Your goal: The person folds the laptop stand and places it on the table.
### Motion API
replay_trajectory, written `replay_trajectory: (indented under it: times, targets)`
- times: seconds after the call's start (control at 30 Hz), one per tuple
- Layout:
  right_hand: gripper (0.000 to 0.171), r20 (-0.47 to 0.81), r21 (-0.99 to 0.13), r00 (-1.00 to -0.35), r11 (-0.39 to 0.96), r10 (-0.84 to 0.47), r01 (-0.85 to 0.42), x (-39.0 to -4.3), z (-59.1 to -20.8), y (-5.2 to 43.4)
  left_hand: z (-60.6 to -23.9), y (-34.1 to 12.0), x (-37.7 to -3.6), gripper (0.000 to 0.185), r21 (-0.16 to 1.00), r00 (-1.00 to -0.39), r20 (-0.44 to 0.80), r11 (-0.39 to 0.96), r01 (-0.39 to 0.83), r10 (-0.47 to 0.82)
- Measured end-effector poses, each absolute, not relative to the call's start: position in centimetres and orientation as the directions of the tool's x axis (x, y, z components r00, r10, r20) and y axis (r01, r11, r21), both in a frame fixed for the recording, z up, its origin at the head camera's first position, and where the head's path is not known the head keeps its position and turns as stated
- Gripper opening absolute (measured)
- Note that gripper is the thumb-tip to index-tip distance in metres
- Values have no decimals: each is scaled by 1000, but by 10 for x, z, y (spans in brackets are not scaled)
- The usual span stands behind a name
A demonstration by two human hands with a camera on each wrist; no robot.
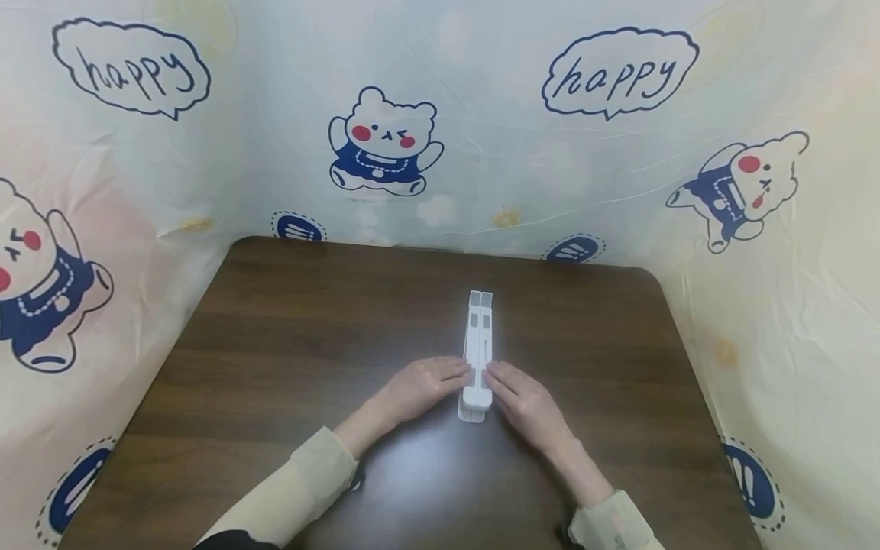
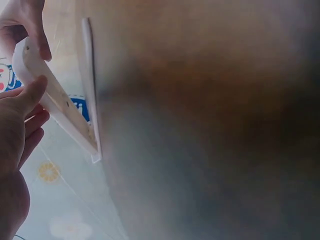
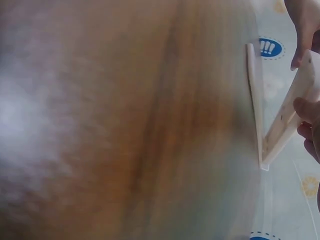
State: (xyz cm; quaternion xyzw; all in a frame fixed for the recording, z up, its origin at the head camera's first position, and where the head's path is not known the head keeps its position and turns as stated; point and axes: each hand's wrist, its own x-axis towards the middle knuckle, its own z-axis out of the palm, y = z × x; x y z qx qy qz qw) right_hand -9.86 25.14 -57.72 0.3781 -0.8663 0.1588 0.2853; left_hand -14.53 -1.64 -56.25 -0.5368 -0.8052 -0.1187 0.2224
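Note:
A narrow white folding laptop stand (image 1: 477, 351) stands on the table, its two halves side by side and grey pads on top. Both wrist views show its upper arm (image 2: 60, 102) raised from the lower bar (image 2: 89, 75) in a V that joins at the far end. My left hand (image 1: 428, 386) grips the upper arm from the left near its raised end, thumb on the side and fingers over the top. From the right, my right hand (image 1: 529, 405) holds the same arm, its thumb (image 3: 305, 109) against the side in the right wrist view.
The dark brown wooden table (image 1: 309, 305) spreads around the stand. Behind it and along both sides hangs a pale curtain (image 1: 481, 153) with printed bears and lettering. Sleeves (image 1: 296, 489) cover both forearms.

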Motion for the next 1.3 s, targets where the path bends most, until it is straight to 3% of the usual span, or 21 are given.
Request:
replay_trajectory:
  times: [0.17, 0.6, 1.07, 1.3]
  targets:
    - [52, 588, -17, -537, 655, -604, -755, -97, -586, 251, -568, -18, -144, 41, -108, -292, 441, 374, 921, 849]
    - [53, 442, 19, -610, 686, -658, -727, -93, -583, 249, -566, -15, -141, 36, -166, -324, 332, 393, 905, 886]
    - [41, 415, 33, -610, 681, -675, -732, -94, -587, 249, -569, -14, -142, 36, -204, -346, 226, 391, 897, 911]
    - [42, 370, -2, -650, 699, -664, -715, -92, -588, 249, -566, -13, -141, 37, -170, -379, 177, 407, 897, 908]
